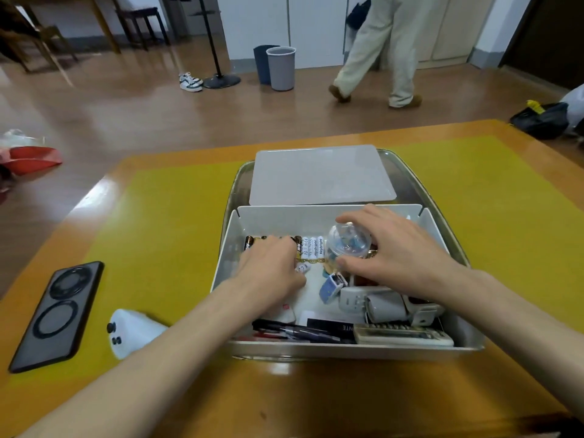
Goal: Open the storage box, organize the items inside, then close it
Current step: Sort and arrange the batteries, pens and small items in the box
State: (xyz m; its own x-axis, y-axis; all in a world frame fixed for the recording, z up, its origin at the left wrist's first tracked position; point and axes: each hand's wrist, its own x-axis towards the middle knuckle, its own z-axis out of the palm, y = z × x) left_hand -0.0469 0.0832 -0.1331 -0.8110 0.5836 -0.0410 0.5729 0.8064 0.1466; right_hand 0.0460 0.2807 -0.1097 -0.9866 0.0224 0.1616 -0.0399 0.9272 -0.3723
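Storage box [230,248] open, sorting underway: left hand [271,267] fingers together on batteries [311,248]; right hand [388,251] fingers clamped around clear capsule [347,241], likely placed next.

The storage box [316,222] is white, rectangular and open-topped, sitting inside a metal tray at the table's centre; its frosted lid [322,175] lies flat at 12 o'clock, just beyond the far wall; inside, a row of batteries [311,248] stands along the far wall, brown ones at 10 o'clock, white ones beside them; a clear plastic ball [347,243] sits at 1 o'clock; a small blue-and-white gadget [331,287] lies tilted near the middle; white chargers [379,303] crowd 4 o'clock; pens [294,331] and a beige remote [404,335] lie along the near wall.
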